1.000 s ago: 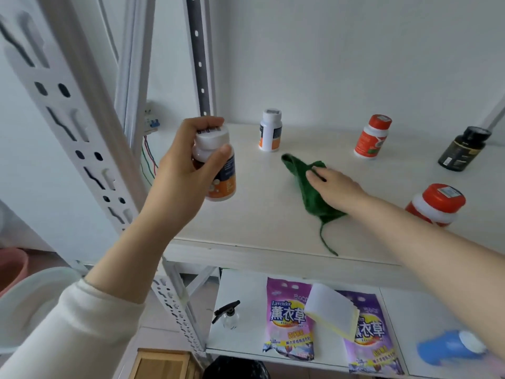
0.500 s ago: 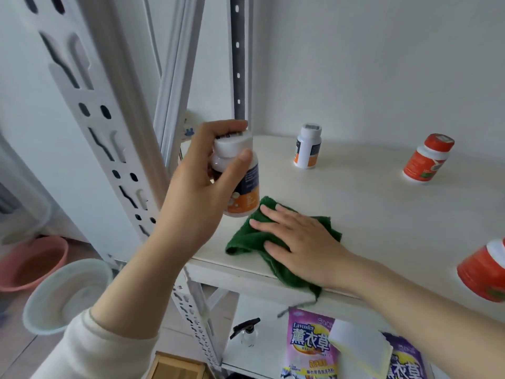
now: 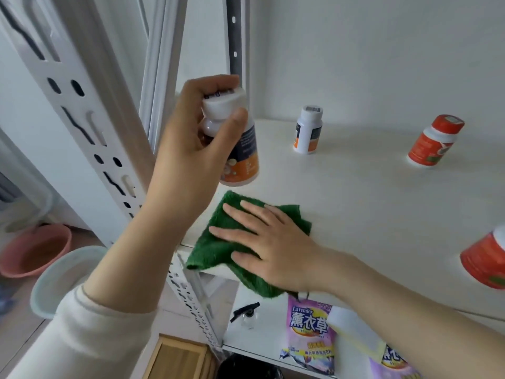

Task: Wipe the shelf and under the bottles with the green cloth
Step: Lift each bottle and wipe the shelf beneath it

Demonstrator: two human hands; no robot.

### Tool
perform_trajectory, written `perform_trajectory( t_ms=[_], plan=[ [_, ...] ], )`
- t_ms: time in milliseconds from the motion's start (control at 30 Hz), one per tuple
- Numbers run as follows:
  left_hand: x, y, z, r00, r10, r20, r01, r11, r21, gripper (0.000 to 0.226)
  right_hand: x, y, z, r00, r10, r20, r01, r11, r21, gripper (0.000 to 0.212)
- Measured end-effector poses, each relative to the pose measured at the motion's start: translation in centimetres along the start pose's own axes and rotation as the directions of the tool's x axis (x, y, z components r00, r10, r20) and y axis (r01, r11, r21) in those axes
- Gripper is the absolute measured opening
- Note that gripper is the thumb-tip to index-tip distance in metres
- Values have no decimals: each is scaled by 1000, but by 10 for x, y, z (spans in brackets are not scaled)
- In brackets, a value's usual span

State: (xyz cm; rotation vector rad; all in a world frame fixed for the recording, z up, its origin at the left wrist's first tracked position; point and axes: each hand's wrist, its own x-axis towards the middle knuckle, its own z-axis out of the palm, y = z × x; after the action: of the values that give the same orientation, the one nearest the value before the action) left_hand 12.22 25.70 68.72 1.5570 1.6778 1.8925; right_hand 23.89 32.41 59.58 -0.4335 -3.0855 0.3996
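My left hand [image 3: 191, 149] holds a white-capped bottle with an orange and dark label [image 3: 243, 157] lifted above the front left corner of the cream shelf [image 3: 355, 209]. Below it the green cloth [image 3: 218, 242] lies flat on that corner, part of it hanging over the front edge. My right hand [image 3: 267, 242] presses flat on the cloth with fingers spread. A small white bottle [image 3: 307, 129] stands at the back. A red-capped orange bottle [image 3: 434, 140] stands at the back right, and another red bottle [image 3: 489, 258] is cut off at the right edge.
A white perforated shelf post [image 3: 82, 110] rises at the left. On the lower shelf lie a spray bottle [image 3: 246, 313], purple lavender packets [image 3: 310, 335] and a yellow-white sponge [image 3: 355, 332]. A pink basin [image 3: 35, 250] and a pale basin [image 3: 62, 277] sit on the floor at the left.
My right hand slid the green cloth from mid-shelf to the front left corner, under the lifted bottle. My left hand kept the bottle raised. The view shifted left.
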Motion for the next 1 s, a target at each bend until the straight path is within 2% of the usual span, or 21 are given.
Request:
perform_trajectory(
  t_ms=[67, 133, 233, 367, 467, 567, 733, 833, 900, 1000],
  plan=[
    [-2, -2, 6, 1000, -11, 23, 11, 1000, -14, 22, -40, -4, 8, 997, -33, -77, 29, 998, -60, 53],
    [-4, -5, 12, 999, -28, 43, 29, 999, -27, 22, -61, 8, 1, 994, 27, -105, -32, 998, -49, 54],
    [-9, -8, 20, 996, -60, 73, 62, 998, -22, 22, -74, 34, -12, 965, 258, -38, -253, 961, 112, 45],
    [-13, -10, 29, 990, -88, 110, 88, 996, 0, 21, -62, 85, -24, 796, 594, -115, -588, 805, 81, 44],
    [-17, -12, 34, 986, -102, 134, 103, 995, -1, 21, -47, 104, -27, 668, 734, -122, -731, 678, 82, 48],
    [-22, -20, 41, 981, -120, 153, 121, 993, 4, 22, -54, 86, -21, 648, 750, -132, -746, 660, 90, 51],
    [-28, -33, 54, 971, -160, 176, 160, 987, 14, 22, -102, 30, -1, 633, 740, -227, -744, 663, 85, 48],
    [-33, -35, 64, 964, -165, 207, 164, 986, 21, 23, -123, 9, 12, 598, 671, -438, -744, 668, 8, 44],
    [-36, -37, 73, 962, -161, 222, 160, 987, 23, 23, -135, 3, 16, 583, 617, -529, -737, 676, -24, 42],
    [-38, -40, 87, 953, -159, 257, 160, 987, 16, 23, -151, -6, 16, 576, 593, -563, -724, 690, -13, 37]
  ],
)
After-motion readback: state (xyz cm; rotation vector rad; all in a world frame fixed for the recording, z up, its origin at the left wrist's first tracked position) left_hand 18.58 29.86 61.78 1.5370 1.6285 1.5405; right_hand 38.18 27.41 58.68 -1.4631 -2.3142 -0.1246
